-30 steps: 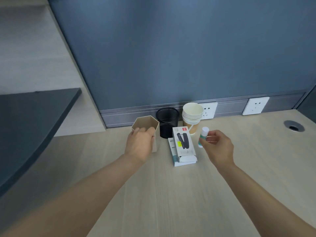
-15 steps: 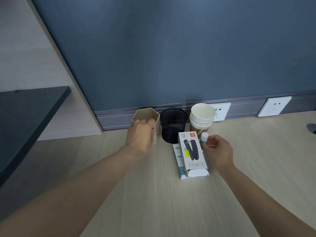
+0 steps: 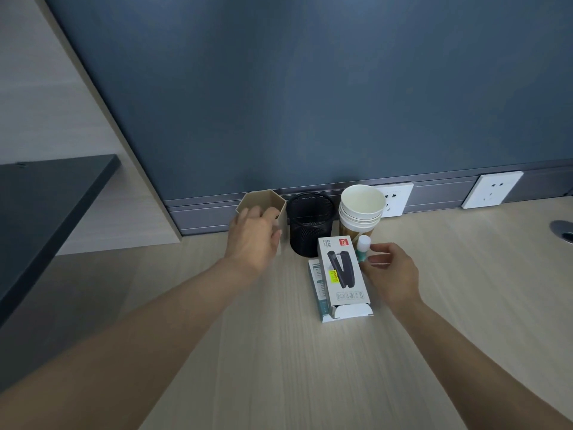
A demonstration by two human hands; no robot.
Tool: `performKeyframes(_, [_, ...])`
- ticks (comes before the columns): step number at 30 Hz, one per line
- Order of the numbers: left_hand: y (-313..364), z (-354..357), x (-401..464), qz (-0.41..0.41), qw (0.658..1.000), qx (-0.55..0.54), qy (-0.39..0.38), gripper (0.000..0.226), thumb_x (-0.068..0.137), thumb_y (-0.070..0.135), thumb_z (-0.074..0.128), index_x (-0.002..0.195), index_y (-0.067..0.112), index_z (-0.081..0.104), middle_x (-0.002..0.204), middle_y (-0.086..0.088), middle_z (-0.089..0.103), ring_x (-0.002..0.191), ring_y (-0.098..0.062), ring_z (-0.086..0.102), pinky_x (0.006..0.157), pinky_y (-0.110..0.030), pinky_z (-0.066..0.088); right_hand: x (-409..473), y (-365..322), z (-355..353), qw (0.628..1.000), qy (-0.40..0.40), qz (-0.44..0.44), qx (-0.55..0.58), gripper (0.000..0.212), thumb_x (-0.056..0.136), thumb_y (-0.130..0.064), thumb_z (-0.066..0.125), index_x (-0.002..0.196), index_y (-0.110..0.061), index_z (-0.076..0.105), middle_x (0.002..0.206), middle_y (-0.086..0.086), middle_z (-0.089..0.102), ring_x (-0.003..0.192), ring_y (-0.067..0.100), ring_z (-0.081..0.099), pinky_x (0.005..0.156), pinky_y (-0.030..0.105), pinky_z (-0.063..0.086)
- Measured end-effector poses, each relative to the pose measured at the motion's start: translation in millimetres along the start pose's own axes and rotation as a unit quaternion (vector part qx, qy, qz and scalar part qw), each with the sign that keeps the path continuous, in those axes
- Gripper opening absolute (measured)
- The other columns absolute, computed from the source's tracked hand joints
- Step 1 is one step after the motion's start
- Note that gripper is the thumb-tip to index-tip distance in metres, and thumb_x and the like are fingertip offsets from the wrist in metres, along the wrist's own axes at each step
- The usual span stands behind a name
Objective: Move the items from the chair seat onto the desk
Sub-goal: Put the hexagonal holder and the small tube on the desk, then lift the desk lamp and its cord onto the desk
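Hands [image 3: 252,240] seemingly gripping holder [image 3: 263,203], glue [image 3: 362,248].

i see two bare forearms, no sleeves anywhere along them, nothing worn at either wrist. my left hand [image 3: 252,240] shows no ring, watch or glove. my right hand [image 3: 391,274] is equally plain, its fingernails short and unpainted where they show. both arms are slim, and i see no marks or bands on them.
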State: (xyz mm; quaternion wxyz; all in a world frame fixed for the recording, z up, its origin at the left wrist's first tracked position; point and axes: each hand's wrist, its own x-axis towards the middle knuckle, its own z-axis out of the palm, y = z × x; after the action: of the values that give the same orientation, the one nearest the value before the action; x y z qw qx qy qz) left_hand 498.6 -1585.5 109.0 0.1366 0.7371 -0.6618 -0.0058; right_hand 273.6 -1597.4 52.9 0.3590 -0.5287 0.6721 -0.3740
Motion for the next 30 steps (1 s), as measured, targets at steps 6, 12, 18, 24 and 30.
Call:
performKeyframes(6, [7.3, -12.0, -14.1, 0.001, 0.999, 0.004, 0.033, 0.037, 0.09, 0.021, 0.055, 0.126, 0.02, 0.05, 0.128, -0.007, 0.05, 0.125, -0.027, 0.041, 0.107, -0.039, 0.033, -15.3, -5.0, -11.7, 0.999, 0.038, -0.006, 0.0, 0.025, 0.079, -0.017, 0.071, 0.101, -0.016, 0.06, 0.089, 0.002, 0.062, 0.064, 0.0, 0.052, 0.059, 0.019, 0.037])
performKeyframes(12, [16.8, -29.8, -59.5, 0.016, 0.999, -0.009, 0.039, 0.038, 0.089, 0.019, 0.055, 0.127, 0.018, 0.052, 0.129, -0.008, 0.05, 0.123, -0.027, 0.043, 0.106, -0.037, 0.035, -54.3, -21.4, -31.9, 0.997, 0.047, -0.057, 0.003, 0.022, 0.08, -0.014, 0.068, 0.101, -0.012, 0.063, 0.087, 0.002, 0.063, 0.072, 0.013, 0.057, 0.07, 0.024, 0.04])
performKeyframes(18, [30.1, -47.0, -137.5, 0.002, 0.998, -0.041, 0.039, 0.039, 0.09, 0.019, 0.056, 0.128, 0.021, 0.052, 0.129, -0.007, 0.052, 0.119, -0.025, 0.047, 0.102, -0.036, 0.04, -119.3, -32.9, -42.2, 0.995, 0.002, -0.1, 0.005, 0.018, 0.08, -0.017, 0.067, 0.098, -0.016, 0.062, 0.083, -0.003, 0.061, 0.065, 0.0, 0.055, 0.059, 0.019, 0.038])
performKeyframes(24, [20.6, -65.6, -227.1, -0.011, 0.998, -0.052, 0.014, 0.038, 0.091, 0.021, 0.053, 0.129, 0.019, 0.05, 0.128, -0.008, 0.051, 0.118, -0.025, 0.048, 0.098, -0.035, 0.042, -194.6, -34.2, -33.3, 0.993, -0.055, -0.107, 0.015, 0.016, 0.079, -0.017, 0.066, 0.095, -0.018, 0.062, 0.086, -0.001, 0.063, 0.068, 0.007, 0.057, 0.059, 0.022, 0.042])
performKeyframes(30, [-8.7, -84.7, -310.6, -0.047, 0.997, -0.058, 0.006, 0.037, 0.091, 0.022, 0.051, 0.127, 0.019, 0.051, 0.127, -0.007, 0.051, 0.118, -0.025, 0.048, 0.098, -0.034, 0.042, -272.3, -33.6, -3.0, 0.986, -0.114, -0.122, 0.017, 0.017, 0.079, -0.018, 0.066, 0.096, -0.019, 0.062, 0.087, 0.0, 0.064, 0.067, 0.004, 0.058, 0.06, 0.021, 0.043])
